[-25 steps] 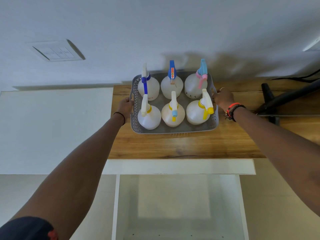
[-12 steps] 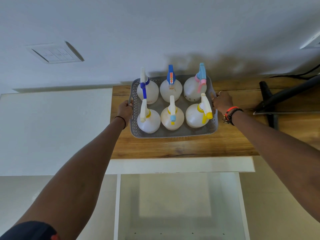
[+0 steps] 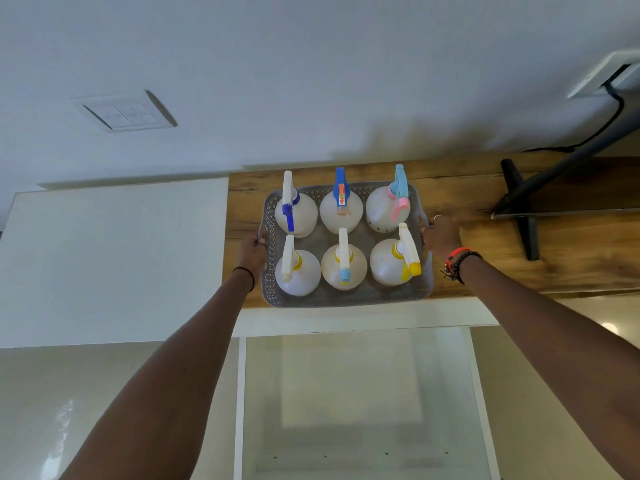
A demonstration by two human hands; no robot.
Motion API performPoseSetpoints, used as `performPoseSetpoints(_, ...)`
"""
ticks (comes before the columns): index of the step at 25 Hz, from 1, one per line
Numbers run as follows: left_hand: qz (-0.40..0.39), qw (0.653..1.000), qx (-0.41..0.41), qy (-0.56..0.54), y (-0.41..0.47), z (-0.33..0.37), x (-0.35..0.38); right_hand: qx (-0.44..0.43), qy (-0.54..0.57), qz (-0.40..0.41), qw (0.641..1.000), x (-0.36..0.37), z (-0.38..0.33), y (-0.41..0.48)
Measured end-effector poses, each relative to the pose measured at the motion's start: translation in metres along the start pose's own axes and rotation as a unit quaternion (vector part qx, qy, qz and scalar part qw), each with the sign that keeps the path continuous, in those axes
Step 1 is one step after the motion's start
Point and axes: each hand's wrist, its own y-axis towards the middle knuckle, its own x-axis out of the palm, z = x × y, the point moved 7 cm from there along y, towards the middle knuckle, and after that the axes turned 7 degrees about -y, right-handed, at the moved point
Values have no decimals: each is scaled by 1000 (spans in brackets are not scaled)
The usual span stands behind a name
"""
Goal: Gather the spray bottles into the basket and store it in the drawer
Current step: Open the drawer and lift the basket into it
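the grey basket is grasped at both ends: its left handle is gripped by the left hand, its right handle by the right hand. six spray bottles are held upright inside, in two rows of three. the basket is seen at the front edge of the wooden counter, above the open drawer; whether it is lifted cannot be told

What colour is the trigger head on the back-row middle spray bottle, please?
Blue trigger head, carrying an orange label, seen best in the head view.
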Motion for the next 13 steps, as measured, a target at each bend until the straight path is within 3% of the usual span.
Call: performPoseSetpoints(13,-6,1000,1,27,-109,-69,-40,5,22,-24,999,17,67,-122)
